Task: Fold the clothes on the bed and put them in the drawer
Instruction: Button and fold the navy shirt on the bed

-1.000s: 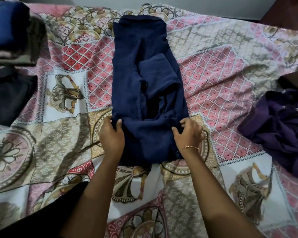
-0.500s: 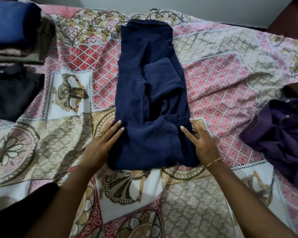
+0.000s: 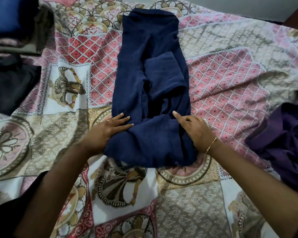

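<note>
The navy garment (image 3: 151, 93) lies lengthwise down the middle of the patterned bedspread (image 3: 230, 69), sides turned in, a sleeve flap across its middle. At its near end the left hand (image 3: 108, 129) presses flat, fingers straight on the cloth's left edge. The right hand (image 3: 193, 127) sits on the right edge, forefinger extended, the other fingers bent; whether it pinches fabric, I cannot tell. Right of the garment, a purple shirt (image 3: 282, 138) waits crumpled. The risk from here: lift that bunched near end unevenly and the tucked sleeve slides out, the side folds splay, and the bundle goes lopsided.
</note>
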